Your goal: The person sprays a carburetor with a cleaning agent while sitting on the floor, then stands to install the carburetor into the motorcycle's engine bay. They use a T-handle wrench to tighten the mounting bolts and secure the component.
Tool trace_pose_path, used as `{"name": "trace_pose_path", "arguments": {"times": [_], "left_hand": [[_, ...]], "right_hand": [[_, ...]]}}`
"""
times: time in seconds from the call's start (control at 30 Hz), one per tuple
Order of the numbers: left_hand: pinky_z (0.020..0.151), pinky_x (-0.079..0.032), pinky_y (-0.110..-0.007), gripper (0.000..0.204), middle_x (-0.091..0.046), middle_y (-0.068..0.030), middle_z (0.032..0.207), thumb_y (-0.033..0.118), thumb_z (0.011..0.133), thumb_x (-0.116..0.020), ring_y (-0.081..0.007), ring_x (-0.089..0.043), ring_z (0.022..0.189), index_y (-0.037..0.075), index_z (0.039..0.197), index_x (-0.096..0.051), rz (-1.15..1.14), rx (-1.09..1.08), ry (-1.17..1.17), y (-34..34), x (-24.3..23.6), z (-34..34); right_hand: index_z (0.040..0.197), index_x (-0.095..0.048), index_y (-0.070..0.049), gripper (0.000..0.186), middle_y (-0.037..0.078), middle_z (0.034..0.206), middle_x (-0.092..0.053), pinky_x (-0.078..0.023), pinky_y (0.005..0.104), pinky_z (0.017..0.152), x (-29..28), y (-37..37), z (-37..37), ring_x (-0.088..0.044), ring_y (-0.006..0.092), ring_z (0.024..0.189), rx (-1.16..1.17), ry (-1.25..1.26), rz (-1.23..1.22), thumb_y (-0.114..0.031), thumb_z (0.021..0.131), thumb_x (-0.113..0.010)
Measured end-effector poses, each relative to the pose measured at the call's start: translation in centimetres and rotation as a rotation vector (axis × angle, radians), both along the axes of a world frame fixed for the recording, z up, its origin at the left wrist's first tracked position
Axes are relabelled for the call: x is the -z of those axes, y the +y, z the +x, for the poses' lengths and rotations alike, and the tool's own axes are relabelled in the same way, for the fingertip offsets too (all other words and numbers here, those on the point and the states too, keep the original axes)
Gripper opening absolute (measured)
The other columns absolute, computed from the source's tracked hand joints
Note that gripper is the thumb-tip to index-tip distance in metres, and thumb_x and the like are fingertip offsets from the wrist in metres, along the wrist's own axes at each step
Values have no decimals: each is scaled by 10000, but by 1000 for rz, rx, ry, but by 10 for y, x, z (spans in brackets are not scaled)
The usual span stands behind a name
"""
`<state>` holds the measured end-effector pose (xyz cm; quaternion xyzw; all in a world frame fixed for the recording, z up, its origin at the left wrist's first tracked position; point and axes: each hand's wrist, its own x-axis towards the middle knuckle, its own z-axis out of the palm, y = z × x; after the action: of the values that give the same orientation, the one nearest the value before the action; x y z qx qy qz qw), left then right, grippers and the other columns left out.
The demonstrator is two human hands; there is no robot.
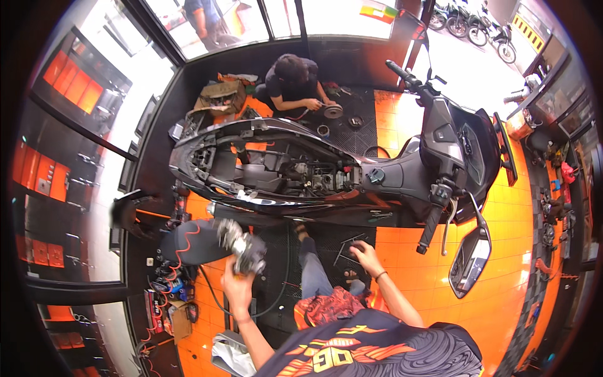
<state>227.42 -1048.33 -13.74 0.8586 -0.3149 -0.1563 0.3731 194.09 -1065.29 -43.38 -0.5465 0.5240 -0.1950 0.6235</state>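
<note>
My left hand [237,290] grips a silver metal engine part [250,256], blurred at its upper end, held up over the floor left of my legs. Its exact kind is not clear. My right hand [369,259] is held out to the right, fingers curled; a small dark thing seems to be at the fingertips, too small to name. Close beside those fingers is a T-handle wrench [342,249], apparently on the black mat. In front of me stands a black scooter [402,179] with its seat off, the frame and engine bay [323,179] exposed.
Across the scooter a person [292,81] crouches, handling a round metal part [333,111]. A black scooter seat [195,242] lies left, near a coiled orange hose [182,251] and several tools. The scooter's mirror [471,261] juts out at right. Behind the crouching person is a cardboard box [221,96].
</note>
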Motion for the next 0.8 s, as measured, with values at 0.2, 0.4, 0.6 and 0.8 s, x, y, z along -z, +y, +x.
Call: {"name": "trace_pose_path", "arguments": {"times": [0.2, 0.4, 0.6, 0.8], "left_hand": [[823, -551, -503, 501, -649, -216, 1199, 67, 722, -803, -430, -683, 929, 111, 1184, -614, 57, 622, -276, -216, 55, 81], [815, -577, -502, 528, -611, -332, 1254, 0, 730, -678, -409, -702, 930, 120, 1236, -589, 378, 1109, -243, -355, 156, 129], [722, -602, -437, 420, -616, -321, 1262, 79, 859, -587, -352, -732, 827, 165, 1266, -645, 388, 1405, -215, -417, 241, 133], [696, -598, -439, 413, -566, -251, 1386, 15, 825, -591, -355, -721, 790, 186, 1201, -612, 380, 1440, -90, -440, 298, 150]], "right_hand": [[1255, -612, 30, 311, 119, 1103, -708, -564, 307, 847, -80, -109, 112, -695, 180, 959, 198, -133, 28, -124, 986, -637], [1297, -586, -28, 478, 165, 1183, -646, -490, 400, 992, -117, -178, 192, -636, 307, 1115, 180, 344, -532, -95, 847, -731], [1376, -543, -63, 587, 194, 1328, -562, -455, 446, 1047, -96, -221, 214, -555, 363, 1229, -18, 445, -366, -204, 850, -760], [1400, -469, 36, 684, 167, 1270, -624, -521, 354, 946, 11, -251, 231, -661, 251, 1108, 565, -19, 538, -467, 976, -655]]}}
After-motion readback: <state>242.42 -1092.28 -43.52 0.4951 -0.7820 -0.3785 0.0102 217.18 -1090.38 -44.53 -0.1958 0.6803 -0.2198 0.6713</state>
